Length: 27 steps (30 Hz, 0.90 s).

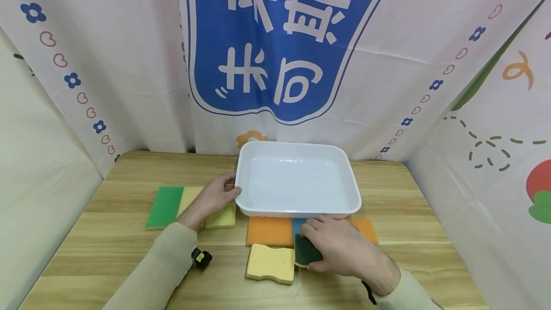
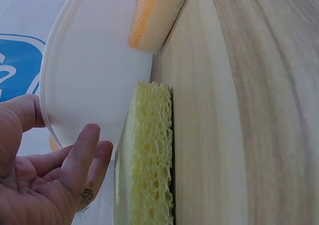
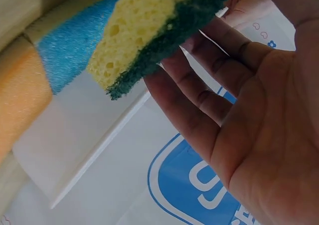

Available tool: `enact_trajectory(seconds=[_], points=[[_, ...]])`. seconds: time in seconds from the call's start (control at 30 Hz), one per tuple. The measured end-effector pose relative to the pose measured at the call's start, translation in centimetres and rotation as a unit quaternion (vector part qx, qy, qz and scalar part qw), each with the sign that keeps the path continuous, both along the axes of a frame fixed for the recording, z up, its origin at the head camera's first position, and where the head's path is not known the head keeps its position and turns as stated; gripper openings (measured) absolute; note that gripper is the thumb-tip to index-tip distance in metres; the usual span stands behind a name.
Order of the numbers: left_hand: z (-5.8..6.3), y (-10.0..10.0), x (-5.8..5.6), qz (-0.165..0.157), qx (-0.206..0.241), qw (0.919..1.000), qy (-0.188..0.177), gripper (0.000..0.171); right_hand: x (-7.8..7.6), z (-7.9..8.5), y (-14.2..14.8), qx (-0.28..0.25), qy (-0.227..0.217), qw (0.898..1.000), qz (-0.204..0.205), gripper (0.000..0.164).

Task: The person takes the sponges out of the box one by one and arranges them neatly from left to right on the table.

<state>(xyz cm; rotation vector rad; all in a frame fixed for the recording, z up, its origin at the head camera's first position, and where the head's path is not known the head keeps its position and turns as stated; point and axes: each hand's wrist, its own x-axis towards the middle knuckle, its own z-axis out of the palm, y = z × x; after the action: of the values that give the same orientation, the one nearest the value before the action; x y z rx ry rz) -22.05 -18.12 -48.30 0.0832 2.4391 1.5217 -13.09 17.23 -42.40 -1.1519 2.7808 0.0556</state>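
My left hand [image 1: 217,196] holds the left rim of a white rectangular basin [image 1: 297,214], thumb over the edge and fingers against the outer wall. In the left wrist view those fingertips [image 2: 88,135] meet the basin wall. In front of the basin, my right hand [image 1: 344,245] grips a scouring sponge [image 1: 307,251], dark green on one face and yellow on the other. The right wrist view shows the sponge [image 3: 134,35] tilted, its green side against the fingers [image 3: 179,103]. A blue-faced sponge [image 1: 298,225] lies partly hidden beneath that hand.
Orange sponges [image 1: 269,231] lie along the basin's front, another orange one [image 1: 366,230] to the right. A notched yellow sponge [image 1: 270,263] sits nearer. Green [image 1: 165,207] and yellow sponges [image 1: 221,217] are left of the basin on the wooden table [image 1: 99,243]. A printed curtain [image 1: 150,85] hangs behind.
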Motion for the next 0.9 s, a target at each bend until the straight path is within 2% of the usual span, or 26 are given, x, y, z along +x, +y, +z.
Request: enact_trajectory(seconds=[0.2, 0.47, 0.9], points=[[0.0, 0.1, -0.1, -0.001, -0.001, 1.0000, 0.004, 0.062, 0.1, -0.7, 0.4, 0.003, -0.031, 0.999, -0.007, 0.061], [0.3, 0.1, 0.0, -0.003, 0.000, 1.0000, 0.006, 0.062, 0.2, -1.9, 0.6, 0.012, -0.049, 0.999, -0.002, 0.064], [-0.1, -0.2, -0.2, -0.004, -0.005, 1.0000, 0.003, 0.064, 0.6, -2.9, 0.5, 0.023, -0.025, 0.999, 0.012, 0.071]])
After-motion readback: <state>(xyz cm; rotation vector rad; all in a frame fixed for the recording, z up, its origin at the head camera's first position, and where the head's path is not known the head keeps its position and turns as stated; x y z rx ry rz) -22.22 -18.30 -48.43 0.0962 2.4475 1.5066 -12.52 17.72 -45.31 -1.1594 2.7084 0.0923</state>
